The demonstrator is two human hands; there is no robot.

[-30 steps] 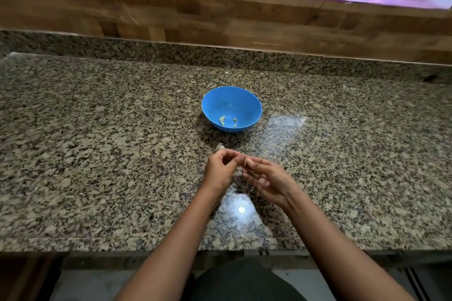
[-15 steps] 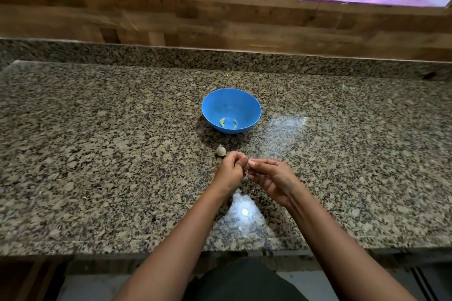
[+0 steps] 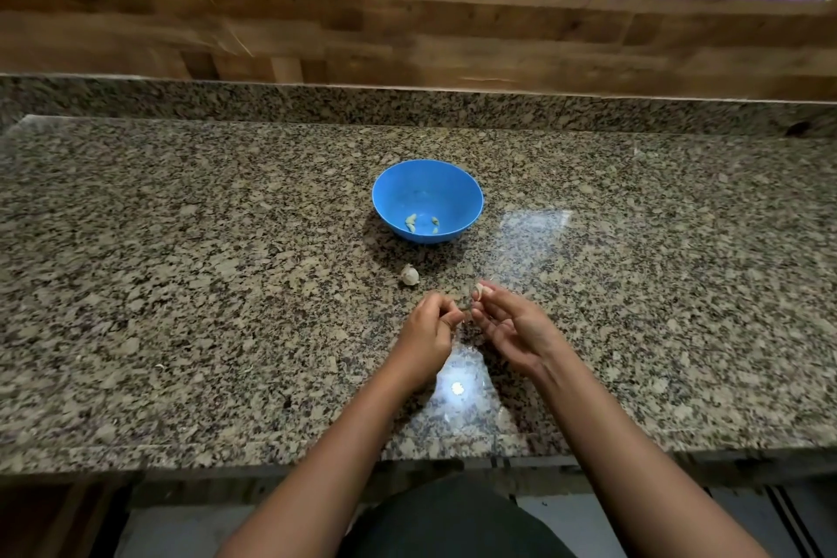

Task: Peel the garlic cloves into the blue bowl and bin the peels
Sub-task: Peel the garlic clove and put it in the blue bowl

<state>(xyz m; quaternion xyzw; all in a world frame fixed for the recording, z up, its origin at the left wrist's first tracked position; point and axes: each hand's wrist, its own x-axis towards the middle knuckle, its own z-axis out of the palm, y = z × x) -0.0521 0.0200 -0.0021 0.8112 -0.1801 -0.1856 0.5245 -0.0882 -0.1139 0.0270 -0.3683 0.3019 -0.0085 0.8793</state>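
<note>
The right grip (image 3: 512, 326) pinches a clove (image 3: 479, 289) in its tips, over the desk (image 3: 181, 285) near the bowl (image 3: 385, 186). The left grip (image 3: 428, 328) is curled, but I cannot tell if it holds skin. It is best to hold the clove tight, pull the skin off in small bits, and keep the bits together.

- blue bowl (image 3: 425, 188): upright, a few pale peeled cloves (image 3: 411, 220) at the bottom
- garlic piece (image 3: 409, 275): whitish, skin on, just in front of bowl, not touching
- another clove (image 3: 478, 290): pinched btwn right hand (image 3: 516, 326) fingertips
</note>
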